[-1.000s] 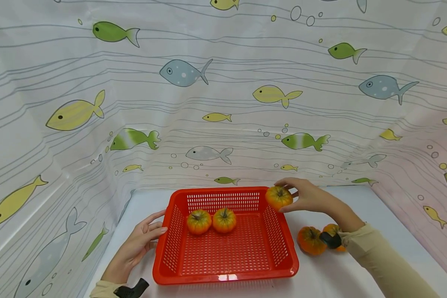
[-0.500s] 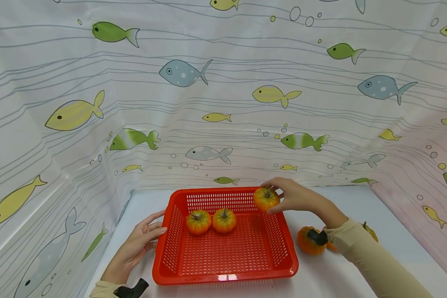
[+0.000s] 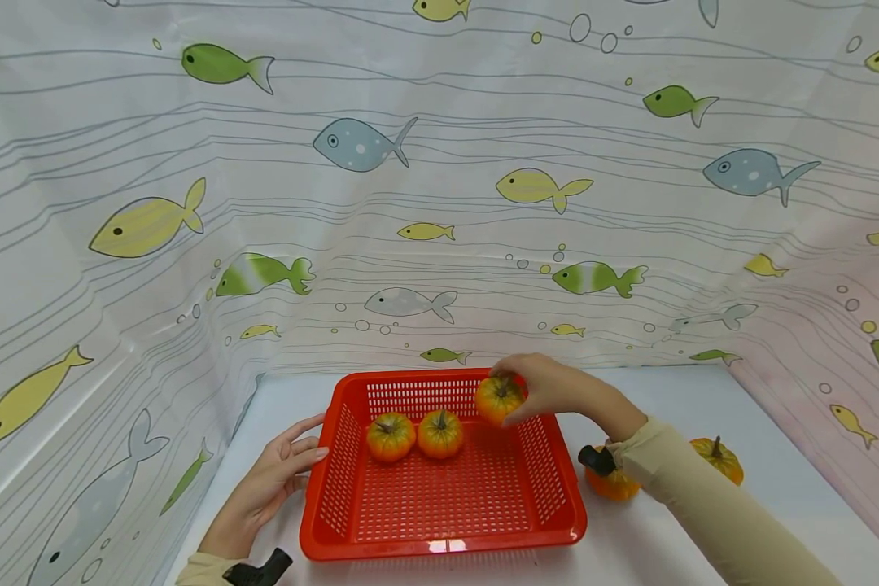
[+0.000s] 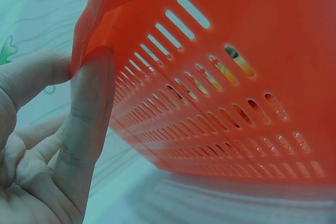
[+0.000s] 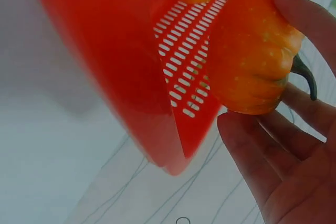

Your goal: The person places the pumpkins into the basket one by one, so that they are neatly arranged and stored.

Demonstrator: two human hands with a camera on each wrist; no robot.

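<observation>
My right hand (image 3: 549,387) grips a small orange-yellow pumpkin (image 3: 495,402) between thumb and fingers, over the back right part of a red plastic basket (image 3: 443,545). In the right wrist view this pumpkin (image 5: 252,51) shows its curved green stem, with fingers on both sides of it. Inside the basket, two similar pumpkins sit side by side toward the back left: one pumpkin (image 3: 391,439) nearer the left wall, another pumpkin (image 3: 440,435) next to it. At the left side, my left hand (image 3: 274,476) holds the basket's rim; the left wrist view shows its fingers (image 4: 86,114) at that edge.
Right of the basket, one pumpkin (image 3: 613,486) lies on the white table (image 3: 652,545), partly covered by the right wrist's black camera (image 3: 596,461). Another pumpkin (image 3: 719,461) lies beyond the sleeve. A fish-patterned sheet (image 3: 410,260) stands behind and at both sides.
My right hand has moved left with the pumpkin, from above the basket's right rim to over its inside, and slightly lower. The left hand and basket have stayed in place.
</observation>
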